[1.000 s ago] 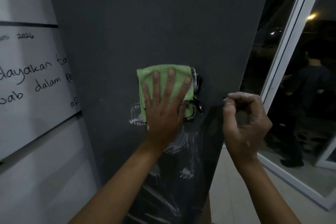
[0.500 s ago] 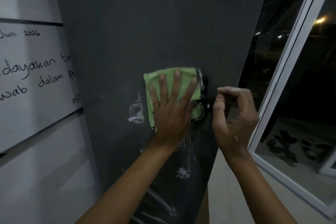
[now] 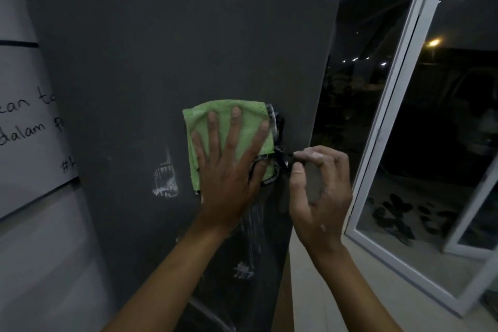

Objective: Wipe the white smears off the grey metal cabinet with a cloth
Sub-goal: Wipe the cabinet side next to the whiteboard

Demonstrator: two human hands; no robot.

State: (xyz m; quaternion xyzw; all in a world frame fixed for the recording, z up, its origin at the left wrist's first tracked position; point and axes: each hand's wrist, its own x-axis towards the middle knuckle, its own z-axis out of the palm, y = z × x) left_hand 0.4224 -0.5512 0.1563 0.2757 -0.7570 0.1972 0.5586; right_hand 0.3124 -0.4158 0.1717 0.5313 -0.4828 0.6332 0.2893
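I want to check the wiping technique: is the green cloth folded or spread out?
Folded. The green cloth forms a compact pad under the left hand, with layered edges.

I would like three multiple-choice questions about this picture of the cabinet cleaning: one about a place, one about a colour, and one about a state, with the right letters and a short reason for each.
1. Where does the clearest white smear lie, relative to the cloth?
A. Below and to the left of it
B. Directly above it
C. On the window frame

2. What colour is the outer layer of the cloth?
A. Red
B. Light green
C. Yellow

3. How does the left hand meet the cloth?
A. It bunches it in a fist
B. It hangs away from it
C. It presses it flat with spread fingers

Answers:
1. A, the smear sits on the grey cabinet at the cloth's lower left.
2. B, the folded cloth shows light green around the fingers.
3. C, four straight fingers lie spread on the cloth against the panel.
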